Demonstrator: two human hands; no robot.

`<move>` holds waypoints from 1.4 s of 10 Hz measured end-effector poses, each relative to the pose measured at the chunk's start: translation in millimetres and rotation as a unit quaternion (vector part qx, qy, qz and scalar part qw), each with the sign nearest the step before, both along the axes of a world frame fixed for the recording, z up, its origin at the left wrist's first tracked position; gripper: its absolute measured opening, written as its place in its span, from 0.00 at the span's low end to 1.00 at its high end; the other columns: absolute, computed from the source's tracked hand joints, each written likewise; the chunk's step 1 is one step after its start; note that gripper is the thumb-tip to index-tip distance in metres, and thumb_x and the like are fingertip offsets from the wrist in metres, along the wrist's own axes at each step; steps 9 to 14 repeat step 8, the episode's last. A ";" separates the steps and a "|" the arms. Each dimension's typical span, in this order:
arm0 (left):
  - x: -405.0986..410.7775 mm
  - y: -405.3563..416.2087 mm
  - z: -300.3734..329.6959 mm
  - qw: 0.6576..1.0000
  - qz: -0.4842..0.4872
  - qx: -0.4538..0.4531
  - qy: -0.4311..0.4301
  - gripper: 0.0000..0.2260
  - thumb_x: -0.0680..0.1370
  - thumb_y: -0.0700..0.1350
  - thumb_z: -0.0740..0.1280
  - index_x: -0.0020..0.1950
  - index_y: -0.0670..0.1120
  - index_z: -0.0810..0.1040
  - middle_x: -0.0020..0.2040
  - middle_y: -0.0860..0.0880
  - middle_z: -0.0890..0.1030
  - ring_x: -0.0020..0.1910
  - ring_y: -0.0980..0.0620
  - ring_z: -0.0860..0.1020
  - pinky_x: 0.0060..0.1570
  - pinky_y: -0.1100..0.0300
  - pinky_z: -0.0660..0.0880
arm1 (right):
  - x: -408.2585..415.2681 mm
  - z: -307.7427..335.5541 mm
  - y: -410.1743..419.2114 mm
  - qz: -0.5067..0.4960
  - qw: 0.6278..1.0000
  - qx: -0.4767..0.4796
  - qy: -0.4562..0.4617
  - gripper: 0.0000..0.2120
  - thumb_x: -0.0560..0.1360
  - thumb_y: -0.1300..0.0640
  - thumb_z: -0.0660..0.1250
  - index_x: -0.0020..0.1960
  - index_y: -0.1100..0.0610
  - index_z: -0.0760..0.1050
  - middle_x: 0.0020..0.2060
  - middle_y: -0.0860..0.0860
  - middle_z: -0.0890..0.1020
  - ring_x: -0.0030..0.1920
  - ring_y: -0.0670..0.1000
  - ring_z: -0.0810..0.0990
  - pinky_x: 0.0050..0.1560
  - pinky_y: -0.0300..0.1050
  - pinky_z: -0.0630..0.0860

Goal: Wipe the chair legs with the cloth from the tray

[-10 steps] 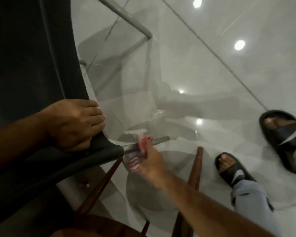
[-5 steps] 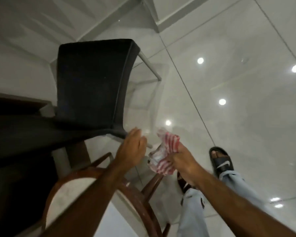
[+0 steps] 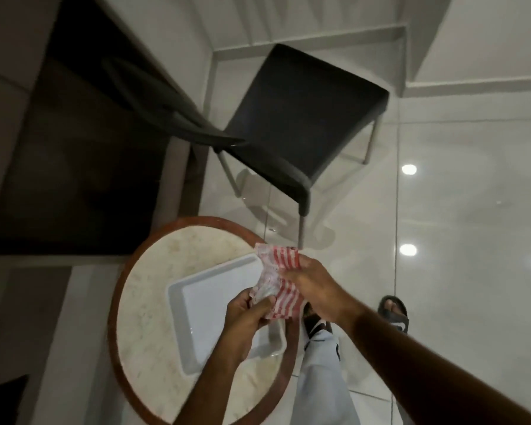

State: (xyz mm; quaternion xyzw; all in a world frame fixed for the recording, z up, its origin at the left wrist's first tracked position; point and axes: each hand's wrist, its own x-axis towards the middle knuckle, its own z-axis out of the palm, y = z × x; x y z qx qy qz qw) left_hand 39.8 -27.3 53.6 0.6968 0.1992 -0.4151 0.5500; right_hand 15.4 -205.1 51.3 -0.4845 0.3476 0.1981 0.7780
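Cloth, red-and-white striped, is up off the tray and bunched between both hands above the tray's edge at about three o'clock of the round bench. At the cloth's seven o'clock the left hand has its fingers curled and clenched on the lower, paler corner; at its four o'clock the right hand pinches the striped upper part, fingers closed on the fabric. The tray below looks bare, white and shallow, lying slantwise on the marbled top. As a thing to handle, the cloth seems thin, light and quite limp: it crumples where gripped and will not hold a shape, so it is best gathered into a pad in one palm, or wrapped round a leg and drawn along it, not held by a loose corner. Its long axis, as far as the folds allow a judgement, runs from about seven o'clock to one o'clock, the upper end toward the chair. That chair stands on the glossy floor at twelve to one o'clock from the hands, well apart from them, with a thin grey leg nearest, just beyond the bench's rim. A sandalled foot shows at four o'clock.
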 end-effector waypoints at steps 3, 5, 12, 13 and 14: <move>-15.3 74.7 -24.8 0.991 0.093 0.066 0.064 0.17 0.74 0.46 0.74 0.60 0.43 0.78 0.54 0.42 0.85 0.49 0.42 0.85 0.56 0.42 0.81 | 47.5 -26.3 72.1 0.239 0.918 -0.316 0.028 0.06 0.77 0.57 0.71 0.53 0.53 0.81 0.49 0.53 0.87 0.46 0.52 0.86 0.51 0.48 0.85; -25.5 79.3 -61.5 0.986 0.117 0.098 0.065 0.07 0.73 0.45 0.73 0.49 0.46 0.80 0.44 0.46 0.86 0.41 0.48 0.86 0.41 0.58 0.83 | 49.3 -48.4 110.5 0.278 0.874 -0.398 0.014 0.12 0.82 0.57 0.63 0.64 0.50 0.71 0.60 0.50 0.81 0.54 0.55 0.84 0.42 0.39 0.82; -0.4 72.9 -52.4 0.974 -0.095 0.197 0.058 0.14 0.75 0.48 0.69 0.56 0.42 0.78 0.51 0.43 0.83 0.47 0.46 0.82 0.48 0.53 0.81 | 50.6 -35.5 84.8 0.327 0.870 -0.370 -0.005 0.06 0.81 0.60 0.65 0.58 0.56 0.77 0.53 0.56 0.84 0.49 0.53 0.85 0.52 0.50 0.85; -0.4 72.9 -52.4 0.974 -0.095 0.197 0.058 0.14 0.75 0.48 0.69 0.56 0.42 0.78 0.51 0.43 0.83 0.47 0.46 0.82 0.48 0.53 0.81 | 50.6 -35.5 84.8 0.327 0.870 -0.370 -0.005 0.06 0.81 0.60 0.65 0.58 0.56 0.77 0.53 0.56 0.84 0.49 0.53 0.85 0.52 0.50 0.85; -0.4 72.9 -52.4 0.974 -0.095 0.197 0.058 0.14 0.75 0.48 0.69 0.56 0.42 0.78 0.51 0.43 0.83 0.47 0.46 0.82 0.48 0.53 0.81 | 50.6 -35.5 84.8 0.327 0.870 -0.370 -0.005 0.06 0.81 0.60 0.65 0.58 0.56 0.77 0.53 0.56 0.84 0.49 0.53 0.85 0.52 0.50 0.85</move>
